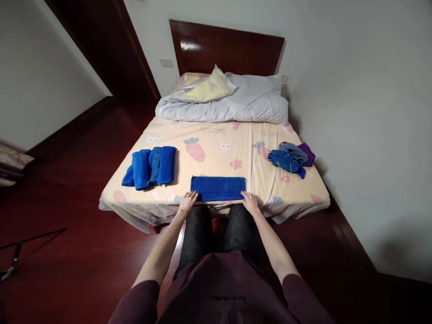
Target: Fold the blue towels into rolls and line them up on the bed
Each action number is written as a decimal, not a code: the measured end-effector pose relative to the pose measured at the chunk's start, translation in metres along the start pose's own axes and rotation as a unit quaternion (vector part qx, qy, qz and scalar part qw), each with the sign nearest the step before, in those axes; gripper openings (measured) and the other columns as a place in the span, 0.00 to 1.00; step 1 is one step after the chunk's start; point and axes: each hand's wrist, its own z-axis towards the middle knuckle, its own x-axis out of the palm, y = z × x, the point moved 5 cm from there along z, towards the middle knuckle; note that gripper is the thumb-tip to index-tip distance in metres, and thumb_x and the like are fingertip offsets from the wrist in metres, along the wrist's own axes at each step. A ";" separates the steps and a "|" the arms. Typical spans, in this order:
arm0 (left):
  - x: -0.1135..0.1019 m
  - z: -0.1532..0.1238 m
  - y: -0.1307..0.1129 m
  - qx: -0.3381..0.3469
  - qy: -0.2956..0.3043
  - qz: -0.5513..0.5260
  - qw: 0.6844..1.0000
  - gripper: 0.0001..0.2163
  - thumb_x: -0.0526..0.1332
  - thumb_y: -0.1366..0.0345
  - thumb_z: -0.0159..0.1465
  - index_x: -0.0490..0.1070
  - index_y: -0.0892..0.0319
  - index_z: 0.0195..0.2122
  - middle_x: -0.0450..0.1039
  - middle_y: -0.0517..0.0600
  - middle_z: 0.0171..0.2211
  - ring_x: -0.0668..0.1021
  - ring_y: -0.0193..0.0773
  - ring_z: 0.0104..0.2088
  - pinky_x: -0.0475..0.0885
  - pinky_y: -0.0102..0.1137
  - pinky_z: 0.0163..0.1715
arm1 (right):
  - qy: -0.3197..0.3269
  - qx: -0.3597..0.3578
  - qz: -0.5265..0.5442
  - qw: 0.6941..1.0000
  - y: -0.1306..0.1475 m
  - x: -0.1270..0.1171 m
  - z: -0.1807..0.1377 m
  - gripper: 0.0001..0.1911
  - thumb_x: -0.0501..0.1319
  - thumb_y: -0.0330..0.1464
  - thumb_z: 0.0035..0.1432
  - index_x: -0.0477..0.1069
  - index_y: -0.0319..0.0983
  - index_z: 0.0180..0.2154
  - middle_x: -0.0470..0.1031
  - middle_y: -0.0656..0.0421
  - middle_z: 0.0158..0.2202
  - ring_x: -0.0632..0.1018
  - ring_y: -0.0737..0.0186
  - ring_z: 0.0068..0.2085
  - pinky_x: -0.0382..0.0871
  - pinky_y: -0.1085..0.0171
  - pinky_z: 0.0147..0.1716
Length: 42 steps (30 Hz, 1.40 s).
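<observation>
A blue towel (218,187) lies folded into a long flat strip at the near edge of the bed (216,144). My left hand (187,202) rests at the strip's near left corner, fingers curled on its edge. My right hand (250,201) sits at the near right corner in the same way, fingers pressed on the cloth. Several rolled blue towels (150,167) lie side by side on the left of the bed. A loose heap of blue, grey and purple cloths (292,158) lies on the right.
A grey duvet (236,104) and a yellow pillow (202,90) are bunched at the head of the bed against a dark wooden headboard (229,47). White wall runs along the bed's right side. Dark red floor lies to the left, with a thin black stand (20,252).
</observation>
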 end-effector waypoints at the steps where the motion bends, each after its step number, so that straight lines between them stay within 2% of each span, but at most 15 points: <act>1: -0.003 0.000 0.000 0.001 0.004 0.002 1.000 0.28 0.56 0.78 0.61 0.71 0.63 0.64 0.68 0.66 0.67 0.72 0.55 0.67 0.66 0.49 0.67 | -0.002 0.006 -0.004 1.000 0.002 -0.001 0.000 0.27 0.57 0.17 0.62 0.77 0.39 0.59 0.76 0.52 0.63 0.76 0.54 0.64 0.69 0.54 0.67; 5: -0.017 -0.009 0.000 0.006 0.007 -0.011 1.000 0.27 0.58 0.78 0.62 0.71 0.60 0.63 0.71 0.65 0.65 0.75 0.52 0.65 0.68 0.47 0.65 | 0.004 0.028 -0.012 1.000 0.005 -0.004 -0.005 0.29 0.53 0.16 0.63 0.77 0.40 0.59 0.76 0.53 0.63 0.77 0.54 0.64 0.71 0.55 0.65; 8: -0.022 -0.019 0.003 -0.003 0.016 -0.046 0.999 0.26 0.58 0.77 0.63 0.72 0.59 0.63 0.74 0.63 0.62 0.78 0.51 0.61 0.71 0.45 0.62 | 0.023 0.034 -0.007 0.999 0.001 -0.003 -0.013 0.27 0.54 0.18 0.64 0.77 0.42 0.59 0.77 0.54 0.62 0.79 0.51 0.61 0.70 0.52 0.64; 12: -0.021 -0.027 0.010 -0.078 0.016 -0.120 0.990 0.26 0.57 0.75 0.63 0.72 0.56 0.63 0.78 0.59 0.59 0.82 0.48 0.55 0.76 0.41 0.56 | 0.021 0.053 0.033 0.998 -0.009 0.000 -0.019 0.28 0.58 0.20 0.63 0.77 0.46 0.59 0.79 0.58 0.60 0.81 0.52 0.58 0.70 0.53 0.65; 16: -0.018 -0.022 0.012 -0.134 -0.017 -0.187 0.973 0.21 0.60 0.72 0.63 0.77 0.58 0.58 0.79 0.59 0.55 0.81 0.50 0.55 0.75 0.42 0.57 | 0.008 0.081 0.059 0.995 -0.012 0.004 -0.014 0.27 0.59 0.20 0.61 0.79 0.45 0.58 0.82 0.55 0.55 0.83 0.50 0.55 0.72 0.52 0.63; 21: -0.016 -0.020 0.015 -0.157 -0.049 -0.246 0.955 0.20 0.64 0.67 0.61 0.79 0.60 0.54 0.79 0.61 0.55 0.79 0.50 0.57 0.72 0.42 0.60 | -0.012 0.066 0.119 0.991 -0.017 0.008 -0.006 0.27 0.61 0.19 0.58 0.80 0.44 0.55 0.82 0.54 0.56 0.81 0.53 0.58 0.71 0.53 0.64; 25: -0.020 -0.025 0.030 -0.188 -0.047 -0.296 0.935 0.18 0.58 0.66 0.63 0.79 0.63 0.52 0.82 0.59 0.50 0.81 0.47 0.52 0.74 0.37 0.56 | -0.028 0.103 0.244 0.964 -0.040 0.011 -0.004 0.20 0.62 0.24 0.58 0.82 0.43 0.50 0.84 0.56 0.51 0.82 0.54 0.55 0.72 0.54 0.62; 30: -0.028 -0.028 0.040 -0.205 -0.043 -0.300 0.931 0.15 0.56 0.59 0.67 0.78 0.62 0.44 0.83 0.55 0.39 0.82 0.45 0.43 0.75 0.33 0.45 | -0.033 0.116 0.319 0.940 -0.055 0.014 0.001 0.16 0.63 0.33 0.59 0.81 0.37 0.47 0.85 0.53 0.45 0.83 0.56 0.47 0.77 0.58 0.52; 34: -0.026 -0.029 0.041 -0.218 -0.033 -0.288 0.932 0.11 0.57 0.59 0.66 0.75 0.59 0.36 0.78 0.52 0.29 0.80 0.44 0.35 0.73 0.32 0.39 | -0.034 0.120 0.359 0.925 -0.058 0.016 0.004 0.15 0.63 0.37 0.59 0.80 0.35 0.44 0.85 0.50 0.42 0.83 0.55 0.44 0.78 0.59 0.48; 38: -0.022 -0.030 0.043 -0.230 -0.025 -0.276 0.933 0.10 0.56 0.59 0.66 0.70 0.57 0.31 0.74 0.51 0.26 0.78 0.43 0.32 0.72 0.33 0.37 | -0.029 0.130 0.388 0.912 -0.061 0.018 0.007 0.16 0.65 0.41 0.59 0.79 0.36 0.41 0.84 0.51 0.39 0.84 0.56 0.41 0.78 0.60 0.43; 42: -0.020 -0.028 0.045 -0.243 -0.017 -0.269 0.932 0.10 0.56 0.59 0.66 0.69 0.57 0.32 0.74 0.50 0.25 0.78 0.43 0.32 0.71 0.33 0.37 | -0.024 0.138 0.402 0.905 -0.061 0.017 0.010 0.15 0.66 0.43 0.58 0.78 0.37 0.37 0.84 0.52 0.36 0.84 0.56 0.39 0.78 0.61 0.41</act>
